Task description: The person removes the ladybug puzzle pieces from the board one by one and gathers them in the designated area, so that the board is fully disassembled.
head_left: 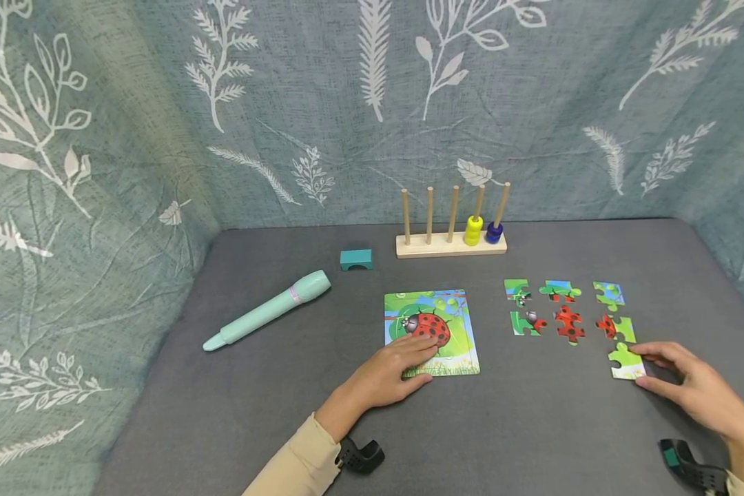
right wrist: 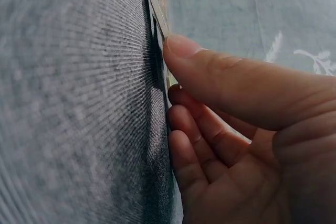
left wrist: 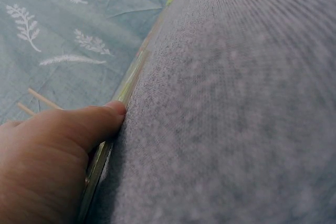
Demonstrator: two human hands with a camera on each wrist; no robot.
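Observation:
My left hand [head_left: 389, 372] lies flat on a square ladybug puzzle board [head_left: 455, 344], its fingers stretched over the lower part of the picture. In the left wrist view the thumb [left wrist: 102, 121] rests along the board's edge. At the right, my right hand [head_left: 697, 386] pinches a green and white jigsaw piece [head_left: 626, 362] by its right side, thumb below and fingers above. The right wrist view shows that piece's thin edge [right wrist: 156, 11] at the thumb tip, tilted off the cloth. Just above sits a red and green piece [head_left: 623, 329].
More jigsaw pieces [head_left: 569, 324] lie in loose rows between the board and my right hand. Behind stand a wooden peg rack [head_left: 428, 251] with yellow and blue beads, and a teal block [head_left: 356, 260]. A mint-green pen-shaped toy [head_left: 263, 315] lies at the left.

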